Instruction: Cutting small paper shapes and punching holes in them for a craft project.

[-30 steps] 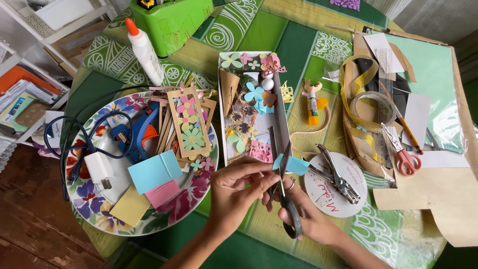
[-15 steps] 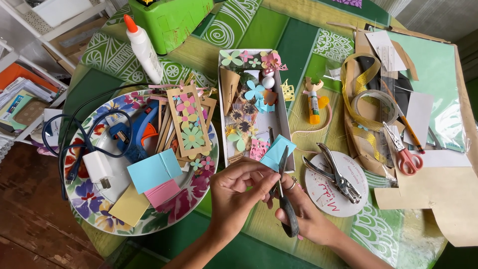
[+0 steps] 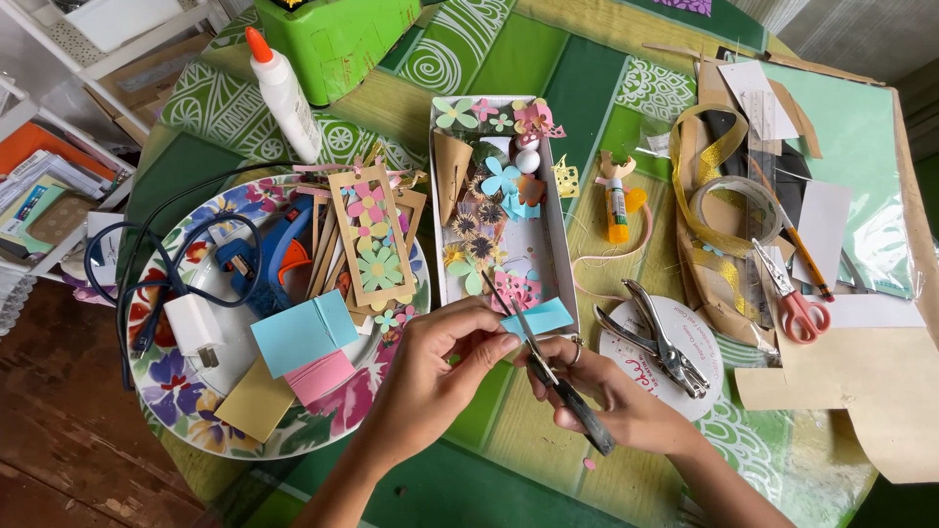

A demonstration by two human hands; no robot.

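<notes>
My left hand [image 3: 435,376] pinches a small light-blue paper piece [image 3: 538,317] at its left edge. My right hand [image 3: 616,396] grips black-handled scissors [image 3: 548,367], whose blades cross the blue piece from below. Both hands hover just in front of a long white box [image 3: 559,235] filled with paper flowers. Left of my hands a floral plate [image 3: 176,376] carries blue, pink and yellow paper squares, flower cut-out frames, a blue glue gun [image 3: 256,264] and a white plug.
A metal hole punch [image 3: 660,337] lies on a round white lid at right. Red-handled scissors [image 3: 797,303], tape roll [image 3: 734,200], ruler and brown card scraps crowd the right side. A white glue bottle [image 3: 284,93] and a green box [image 3: 337,34] stand behind; a glue stick [image 3: 616,205] lies mid-table.
The blue paper piece has turned in my left hand's fingers and shifted a little rightward. The scissors have tilted and their blades now cross it.
</notes>
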